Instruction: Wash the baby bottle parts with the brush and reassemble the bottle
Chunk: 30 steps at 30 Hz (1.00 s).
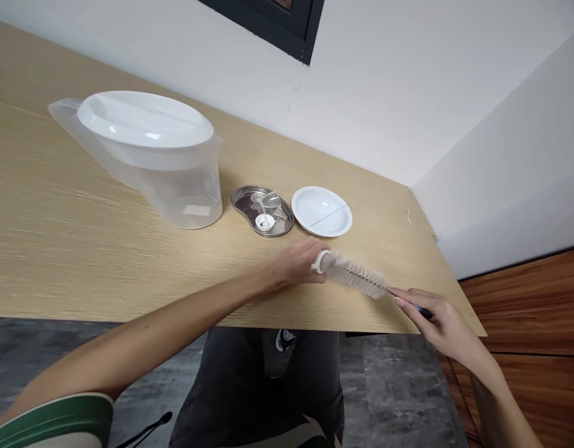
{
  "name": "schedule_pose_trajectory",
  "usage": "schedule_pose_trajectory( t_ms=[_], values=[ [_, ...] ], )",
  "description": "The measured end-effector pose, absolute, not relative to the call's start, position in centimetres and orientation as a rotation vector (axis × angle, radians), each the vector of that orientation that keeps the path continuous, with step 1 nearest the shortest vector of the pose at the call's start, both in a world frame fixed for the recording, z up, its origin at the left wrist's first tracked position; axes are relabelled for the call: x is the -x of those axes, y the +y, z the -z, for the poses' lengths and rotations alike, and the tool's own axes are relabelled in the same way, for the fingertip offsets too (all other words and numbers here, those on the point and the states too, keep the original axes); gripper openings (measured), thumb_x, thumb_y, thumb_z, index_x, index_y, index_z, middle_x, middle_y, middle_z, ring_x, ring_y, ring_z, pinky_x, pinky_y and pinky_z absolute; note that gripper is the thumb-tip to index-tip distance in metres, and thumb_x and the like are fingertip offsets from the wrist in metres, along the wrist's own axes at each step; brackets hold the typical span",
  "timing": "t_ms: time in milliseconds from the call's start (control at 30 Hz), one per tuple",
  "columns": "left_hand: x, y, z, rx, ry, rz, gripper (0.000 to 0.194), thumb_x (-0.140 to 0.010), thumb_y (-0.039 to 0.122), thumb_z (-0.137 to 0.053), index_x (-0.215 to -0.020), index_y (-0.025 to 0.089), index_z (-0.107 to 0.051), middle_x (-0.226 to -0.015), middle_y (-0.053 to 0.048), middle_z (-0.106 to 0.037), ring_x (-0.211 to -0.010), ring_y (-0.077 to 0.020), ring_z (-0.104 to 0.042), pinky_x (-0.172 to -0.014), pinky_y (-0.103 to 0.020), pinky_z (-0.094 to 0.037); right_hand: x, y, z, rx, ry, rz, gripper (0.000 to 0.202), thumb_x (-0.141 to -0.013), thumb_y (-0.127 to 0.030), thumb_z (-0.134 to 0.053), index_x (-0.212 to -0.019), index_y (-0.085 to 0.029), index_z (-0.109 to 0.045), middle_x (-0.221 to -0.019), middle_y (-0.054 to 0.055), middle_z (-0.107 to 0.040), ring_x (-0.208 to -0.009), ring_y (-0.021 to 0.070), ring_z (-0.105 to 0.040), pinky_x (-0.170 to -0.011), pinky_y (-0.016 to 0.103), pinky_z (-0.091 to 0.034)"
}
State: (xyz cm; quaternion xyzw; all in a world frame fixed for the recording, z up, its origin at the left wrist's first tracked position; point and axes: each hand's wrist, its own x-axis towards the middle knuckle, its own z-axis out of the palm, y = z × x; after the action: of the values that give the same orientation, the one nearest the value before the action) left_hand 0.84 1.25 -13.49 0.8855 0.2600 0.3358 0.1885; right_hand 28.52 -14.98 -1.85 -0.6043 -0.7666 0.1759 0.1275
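Observation:
In the head view my right hand (436,317) pinches the dark handle of a bottle brush (362,278) with pale bristles, which slants up to the left. My left hand (302,261), fingers curled, grips a white ring-shaped part (319,261). The brush's tip meets the ring's opening; how far it reaches inside is hidden. Most of what my left hand holds is covered by the hand. Just beyond it lie a kidney-shaped metal tray (243,198) with small clear and white plastic parts and a white dish (322,202) with a thin stick across it.
A translucent pitcher (175,193) with a white lid (147,118) stands at the left on the wooden table (81,261). A white wall runs along the table's back, with a dark window frame (287,28) above. Brown wooden cabinetry (534,311) is at the right.

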Motion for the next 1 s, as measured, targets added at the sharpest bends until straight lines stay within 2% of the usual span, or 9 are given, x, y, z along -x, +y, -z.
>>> schedule_pose_trajectory(
  t_ms=[100, 267, 400, 600, 733, 867, 1000],
  values=[
    [-1.2, 1.1, 13.9, -2.532, 0.714, -0.915, 0.040, -0.067, 0.019, -0.075, -0.105, 0.015, -0.062, -0.098, -0.009, -0.071, -0.092, -0.0252, -0.067, -0.081, -0.035, -0.053, -27.6, -15.3, 1.2, 1.763, -2.307, -0.369, 0.040, -0.100, -0.042, -0.047, -0.130, -0.023, -0.067, -0.093, 0.008, -0.075, -0.081, 0.0213, -0.072, -0.076, 0.034, -0.060],
    [-1.2, 1.1, 14.0, -2.529, 0.700, -0.888, 0.041, -0.069, 0.019, -0.074, -0.108, 0.018, -0.060, -0.103, -0.008, -0.070, -0.098, -0.0259, -0.066, -0.086, -0.037, -0.052, -26.7, -15.6, 0.2, 1.797, -2.429, -0.253, 0.039, -0.100, -0.038, -0.044, -0.131, -0.026, -0.066, -0.082, 0.005, -0.070, -0.068, 0.0188, -0.068, -0.063, 0.031, -0.058],
    [-1.2, 1.0, 14.0, -2.560, 0.675, -0.882, 0.036, -0.073, 0.019, -0.071, -0.107, 0.016, -0.060, -0.102, -0.010, -0.070, -0.098, -0.0269, -0.065, -0.086, -0.038, -0.051, -26.5, -14.9, -0.3, 1.791, -2.540, -0.306, 0.038, -0.102, -0.035, -0.041, -0.127, -0.030, -0.067, -0.088, 0.004, -0.072, -0.073, 0.0210, -0.069, -0.066, 0.033, -0.056],
    [-1.9, -0.1, 14.0, -2.683, 0.593, -0.755, 0.030, -0.075, 0.021, -0.072, -0.102, 0.014, -0.062, -0.104, -0.012, -0.069, -0.096, -0.0285, -0.063, -0.084, -0.040, -0.048, -25.5, -13.0, -0.1, 1.792, -2.419, -0.595, 0.036, -0.099, -0.047, -0.047, -0.100, -0.027, -0.077, -0.079, 0.003, -0.075, -0.076, 0.0226, -0.071, -0.070, 0.031, -0.056],
    [-1.7, -0.2, 13.6, -2.645, 0.620, -0.764, 0.030, -0.075, 0.025, -0.073, -0.101, 0.014, -0.061, -0.099, -0.010, -0.069, -0.091, -0.0257, -0.063, -0.080, -0.036, -0.047, -25.8, -12.8, -0.4, 1.767, -2.416, -0.595, 0.035, -0.099, -0.045, -0.048, -0.109, -0.027, -0.076, -0.094, 0.005, -0.077, -0.084, 0.0231, -0.073, -0.073, 0.032, -0.057],
    [-1.4, 0.6, 13.7, -2.652, 0.625, -0.831, 0.028, -0.076, 0.025, -0.071, -0.100, 0.015, -0.062, -0.097, -0.009, -0.068, -0.091, -0.0242, -0.063, -0.081, -0.035, -0.047, -28.5, -14.3, -1.5, 1.777, -2.455, -0.513, 0.036, -0.100, -0.038, -0.048, -0.126, -0.028, -0.070, -0.113, 0.005, -0.075, -0.100, 0.0258, -0.072, -0.087, 0.039, -0.059],
    [-1.4, 1.4, 14.5, -2.614, 0.709, -0.927, 0.033, -0.075, 0.026, -0.070, -0.105, 0.015, -0.061, -0.097, -0.009, -0.068, -0.093, -0.0253, -0.064, -0.082, -0.036, -0.048, -31.6, -16.3, -2.5, 1.821, -2.384, -0.357, 0.032, -0.097, -0.038, -0.053, -0.120, -0.031, -0.073, -0.119, 0.003, -0.073, -0.106, 0.0286, -0.071, -0.094, 0.045, -0.058]
  ],
)
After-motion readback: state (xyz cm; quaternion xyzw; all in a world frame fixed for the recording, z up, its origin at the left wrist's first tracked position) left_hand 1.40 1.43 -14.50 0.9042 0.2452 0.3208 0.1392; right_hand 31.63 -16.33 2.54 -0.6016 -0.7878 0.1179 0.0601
